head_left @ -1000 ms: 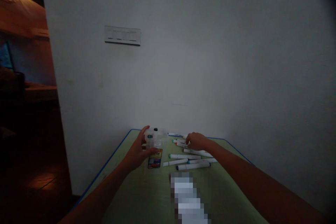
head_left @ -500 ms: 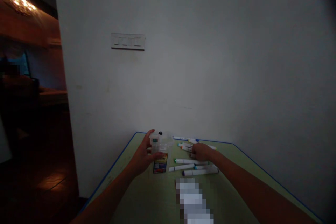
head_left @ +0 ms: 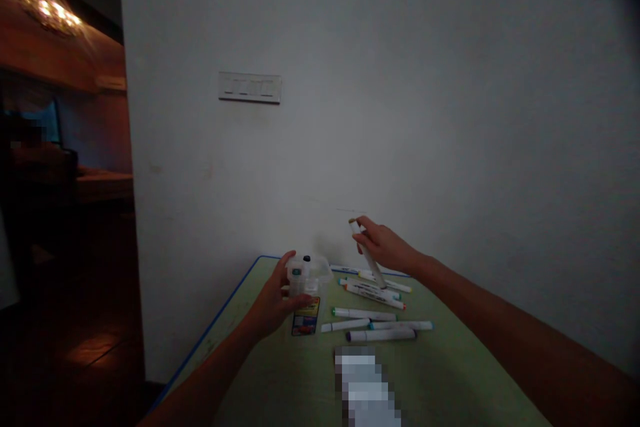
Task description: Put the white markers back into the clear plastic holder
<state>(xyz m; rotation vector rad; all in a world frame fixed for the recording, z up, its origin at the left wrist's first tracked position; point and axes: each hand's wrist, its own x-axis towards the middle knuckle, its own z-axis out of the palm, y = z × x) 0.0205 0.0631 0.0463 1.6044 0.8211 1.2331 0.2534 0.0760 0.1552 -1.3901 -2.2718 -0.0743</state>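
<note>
My left hand (head_left: 280, 297) grips a clear plastic box (head_left: 323, 280) from its left side, with the thumb across the front above a printed label (head_left: 305, 320). One dark-capped marker (head_left: 307, 267) stands upright inside the box. Above the table, my right hand (head_left: 383, 243) pinches a white marker (head_left: 370, 260) near its olive-brown end, and the marker tilts down to the right. Below that hand lie several white markers, among them an orange-ended one (head_left: 375, 297), a green-ended one (head_left: 363, 314) and a thick dark-capped one (head_left: 383, 335).
The green table (head_left: 260, 380) has a blue edge and stands against a grey wall (head_left: 400, 113). A blurred-out pale object (head_left: 363, 380) lies near the front. A switch panel (head_left: 250, 88) is on the wall. At left a dim room with a lit ceiling lamp (head_left: 53, 10) opens.
My right hand has risen from among the markers, lifting one in its fingers. My left hand stays on the box. The view has shifted slightly.
</note>
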